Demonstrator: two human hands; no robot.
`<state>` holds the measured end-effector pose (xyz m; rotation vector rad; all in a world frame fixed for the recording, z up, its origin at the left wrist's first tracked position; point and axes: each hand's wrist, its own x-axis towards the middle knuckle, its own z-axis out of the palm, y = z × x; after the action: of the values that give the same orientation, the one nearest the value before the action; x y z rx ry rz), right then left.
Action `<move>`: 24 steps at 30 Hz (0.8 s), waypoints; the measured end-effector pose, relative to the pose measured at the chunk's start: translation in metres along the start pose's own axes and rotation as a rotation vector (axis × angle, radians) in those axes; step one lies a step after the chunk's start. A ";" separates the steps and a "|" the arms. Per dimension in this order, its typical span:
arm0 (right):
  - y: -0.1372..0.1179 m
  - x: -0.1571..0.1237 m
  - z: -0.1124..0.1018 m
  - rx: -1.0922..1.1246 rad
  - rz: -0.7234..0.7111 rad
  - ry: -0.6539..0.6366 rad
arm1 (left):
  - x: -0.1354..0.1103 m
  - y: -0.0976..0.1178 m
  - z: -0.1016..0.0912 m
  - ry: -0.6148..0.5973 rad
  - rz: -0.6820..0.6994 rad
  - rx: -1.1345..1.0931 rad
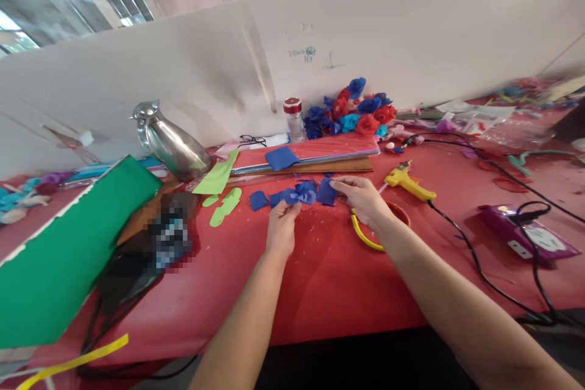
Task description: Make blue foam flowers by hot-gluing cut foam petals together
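Note:
Between thumb and fingers, my left hand (282, 228) pinches a partly formed blue paper flower (301, 192) just above the red table. My right hand (359, 195) grips a blue paper petal (326, 192) by its right edge, a little to the right of the flower. Other blue paper pieces (259, 200) lie just left of the flower. Green paper leaves (225, 206) are spread farther left. A yellow glue gun (406, 181) rests to the right of my right hand, and a yellow-edged ring (365, 236) lies partly hidden under my right wrist.
Behind my hands are a stack of coloured paper (320, 155), a lidded glass jar (293, 122) and a heap of paper flowers (351, 111). A metal jug (171, 140) and green sheet (68, 256) stand left. A purple power strip (530, 234) with black cords is on the right.

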<state>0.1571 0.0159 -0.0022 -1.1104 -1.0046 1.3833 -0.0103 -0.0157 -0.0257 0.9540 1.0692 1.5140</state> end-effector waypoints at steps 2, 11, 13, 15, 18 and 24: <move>0.000 0.001 -0.001 0.012 -0.009 0.013 | 0.000 -0.002 0.000 -0.032 0.008 -0.028; -0.004 0.000 0.001 0.081 -0.021 0.088 | -0.004 0.008 0.003 0.039 -0.076 -0.041; -0.005 -0.001 0.003 0.101 -0.013 0.109 | -0.005 0.010 0.005 0.064 -0.062 -0.026; -0.005 -0.001 0.004 0.105 -0.006 0.121 | -0.006 0.010 0.006 0.078 -0.043 0.002; -0.004 0.000 0.004 0.084 -0.006 0.126 | -0.004 0.006 0.004 0.082 0.025 0.083; -0.006 0.000 0.000 0.054 -0.014 0.069 | -0.003 0.005 -0.003 -0.077 0.220 0.342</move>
<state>0.1582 0.0165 0.0036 -1.1017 -0.9190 1.3448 -0.0143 -0.0199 -0.0216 1.3945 1.2228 1.4810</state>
